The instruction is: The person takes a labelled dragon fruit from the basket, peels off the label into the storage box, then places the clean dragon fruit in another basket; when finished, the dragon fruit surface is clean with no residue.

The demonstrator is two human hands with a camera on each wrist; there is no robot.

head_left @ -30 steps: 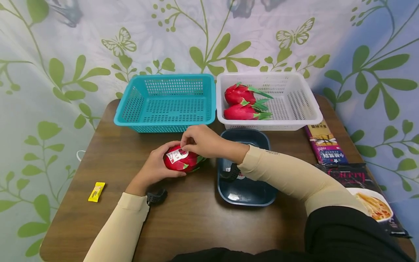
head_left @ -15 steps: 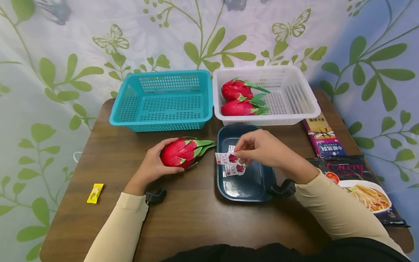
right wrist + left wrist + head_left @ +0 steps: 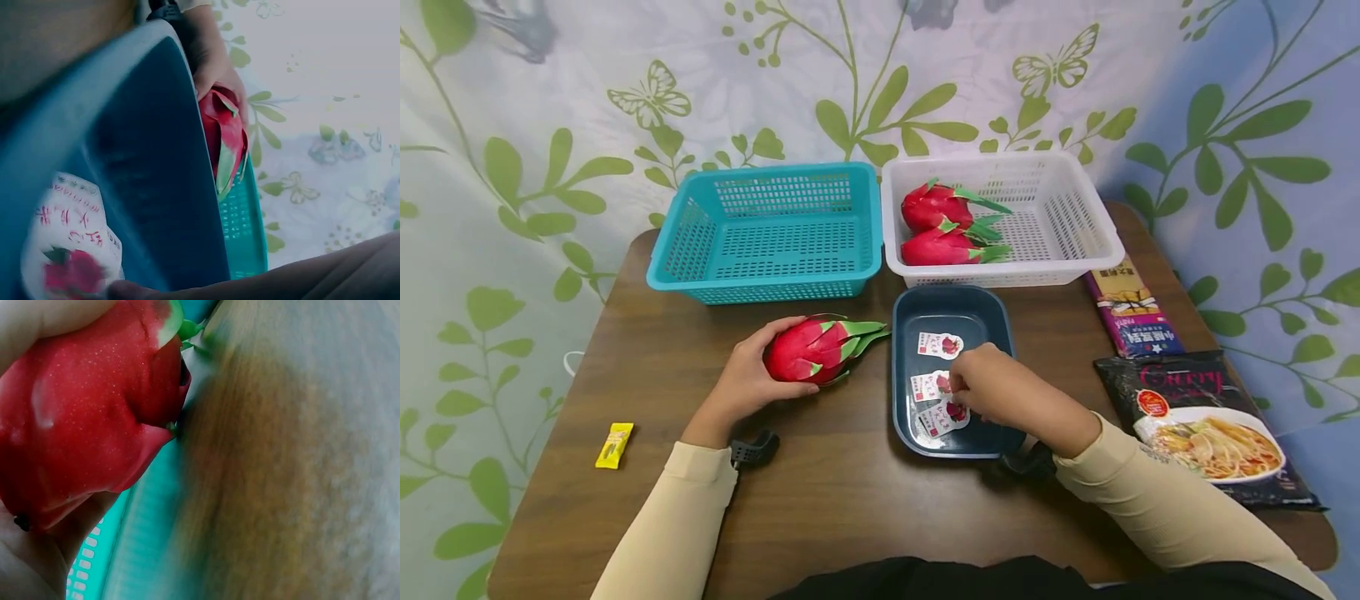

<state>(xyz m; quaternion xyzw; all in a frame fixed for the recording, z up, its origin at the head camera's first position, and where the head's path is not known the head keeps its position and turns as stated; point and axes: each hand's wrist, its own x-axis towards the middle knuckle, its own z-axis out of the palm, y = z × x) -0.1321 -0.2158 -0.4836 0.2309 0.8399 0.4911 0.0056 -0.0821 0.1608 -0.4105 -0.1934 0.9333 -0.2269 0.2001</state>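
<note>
head view, right hand (image 3: pixel 992 396) on red-lettered sticker (image 3: pixel 927 386), curry packet (image 3: pixel 1206 423)

Super close-up here: a red dragon fruit (image 3: pixel 87 419) fills the upper left, skin speckled with tiny pale dots, one fleshy scale jutting right. A bit of green tip (image 3: pixel 186 328) pokes out near the top. The left hand (image 3: pixel 28 550) cups it, with fingers over the top left and palm underneath at the bottom left. Below the fruit there's a blurry strip of teal basket (image 3: pixel 119 550) with its mesh holes showing. The right half is just brown table (image 3: pixel 294 462), out of focus.
</note>
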